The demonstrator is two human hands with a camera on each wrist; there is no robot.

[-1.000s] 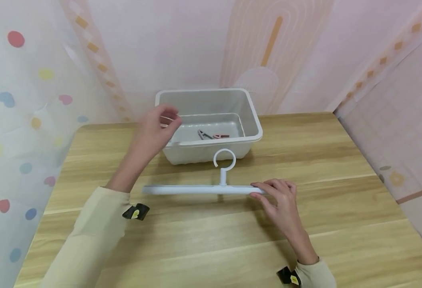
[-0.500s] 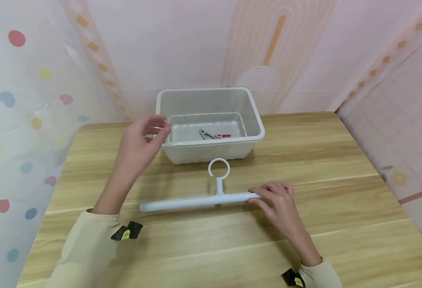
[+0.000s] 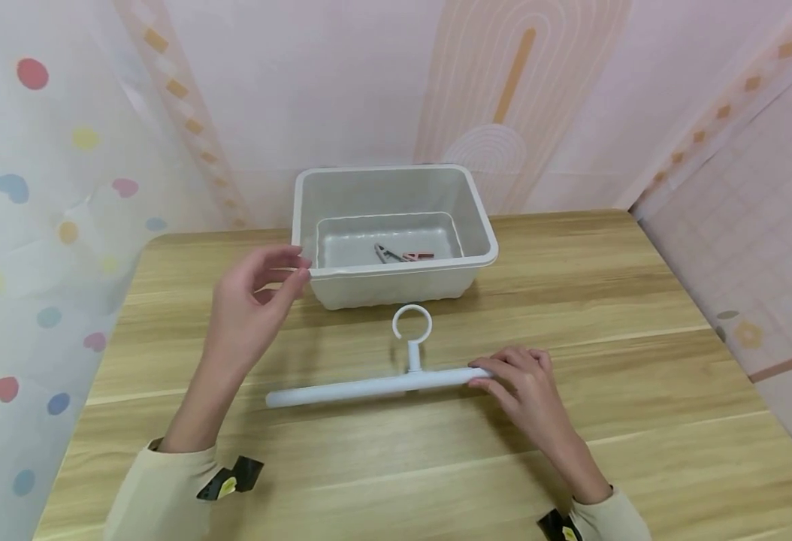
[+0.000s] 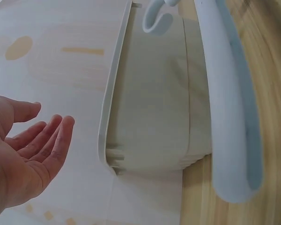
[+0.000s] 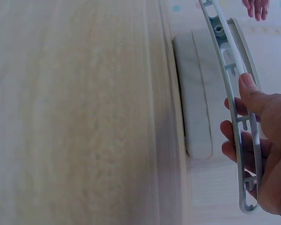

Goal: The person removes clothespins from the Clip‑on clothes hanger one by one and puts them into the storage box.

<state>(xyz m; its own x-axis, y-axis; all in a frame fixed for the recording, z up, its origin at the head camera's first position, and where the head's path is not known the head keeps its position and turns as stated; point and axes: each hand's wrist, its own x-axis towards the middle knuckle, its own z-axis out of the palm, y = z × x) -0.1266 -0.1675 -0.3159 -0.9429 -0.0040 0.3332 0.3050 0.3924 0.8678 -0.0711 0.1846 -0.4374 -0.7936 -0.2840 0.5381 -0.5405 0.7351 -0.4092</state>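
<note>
A white plastic clothes hanger (image 3: 355, 390) is held above the table, its round hook (image 3: 412, 324) pointing up toward the bin. My right hand (image 3: 521, 387) grips its right end between thumb and fingers. In the right wrist view the underside of the hanger (image 5: 234, 110) shows hollow, with small ribs, the fingers wrapped behind it. My left hand (image 3: 250, 308) hovers by the bin's front left corner, fingers loosely bent. Seen from the left wrist, that hand (image 4: 33, 150) holds nothing, and the hanger's free end (image 4: 236, 183) passes beside it.
A light grey plastic bin (image 3: 396, 285) stands at the back of the wooden table (image 3: 606, 315). Inside lie a grey clothespin (image 3: 385, 253) and a reddish one (image 3: 419, 256). Patterned cloth walls (image 3: 342, 83) rise behind and beside the table.
My left hand has drawn back from over the bin's left rim, toward me and leftward. The hanger has come lower and nearer, its left end tilting toward me; the right hand keeps its grip.
</note>
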